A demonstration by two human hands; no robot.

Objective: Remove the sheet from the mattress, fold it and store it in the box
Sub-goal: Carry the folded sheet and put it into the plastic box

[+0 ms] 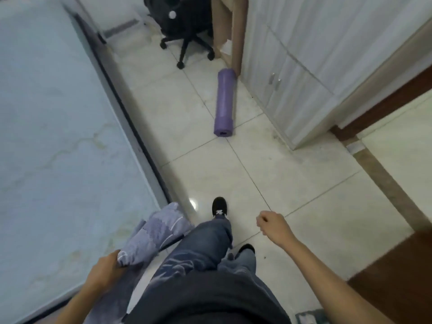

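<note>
The left grip [102, 270] is clenched around the near end of the sheet [159, 230], fingers wrapped over the bunched lilac cloth, low beside the left thigh. The right grip [272, 224] holds nothing; its fingers are loosely curled and it hangs free over the tiled floor [292, 188].

The sheet is gathered into a thick, compact bundle (how neatly folded I cannot tell). Its long axis runs from the holding hand forward and a little to the person's right. The free end points ahead, over the near corner of the mattress [58, 136], and some darker cloth seems to trail down past the wrist.

The mattress top shows bare, so I judge stripping done and folding done or nearly so. The step in hand looks like the carry to the box, with one shoe [219, 208] stepping forward.

No box is in view. The next move therefore calls for finding it, then bringing the free hand under the bundle so it goes in flat instead of unrolling.

A rolled purple mat [224, 104] lies ahead on the floor, beside a pale cabinet [292, 85].
</note>
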